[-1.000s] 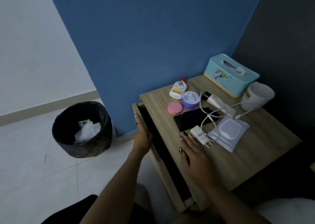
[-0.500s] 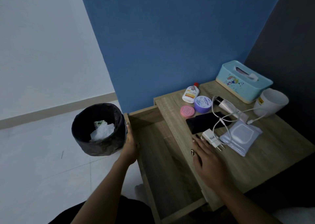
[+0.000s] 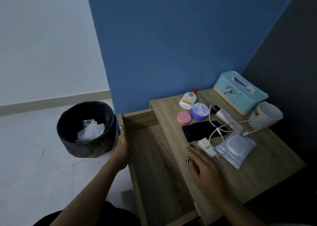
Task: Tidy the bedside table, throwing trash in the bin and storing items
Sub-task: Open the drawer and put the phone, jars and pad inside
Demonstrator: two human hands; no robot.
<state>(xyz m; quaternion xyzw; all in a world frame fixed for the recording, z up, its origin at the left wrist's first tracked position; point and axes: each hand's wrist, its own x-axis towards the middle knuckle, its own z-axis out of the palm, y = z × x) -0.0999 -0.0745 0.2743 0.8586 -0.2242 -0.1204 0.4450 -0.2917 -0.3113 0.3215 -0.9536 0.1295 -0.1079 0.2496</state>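
Note:
The wooden bedside table (image 3: 267, 172) has its drawer (image 3: 154, 157) pulled far out to the left, nothing visible inside. My left hand (image 3: 122, 150) grips the drawer's front panel. My right hand (image 3: 204, 169) rests flat on the table's near left edge, fingers spread, just short of a white charger plug (image 3: 206, 146) with its cable. On the top lie a black phone (image 3: 202, 129), a wet-wipes pack (image 3: 235, 148), a pink round case (image 3: 183, 117), a purple jar (image 3: 199, 111), a white lotion bottle (image 3: 188, 100) and a white tube (image 3: 223, 116).
A black-lined bin (image 3: 87, 129) holding crumpled white trash stands on the tiled floor left of the drawer. A teal tissue box (image 3: 240, 91) and a white mug (image 3: 265, 116) sit at the table's back right. A blue wall lies behind.
My left hand has pulled the drawer from nearly shut to wide open. My right hand has stayed flat on the table by the charger plug.

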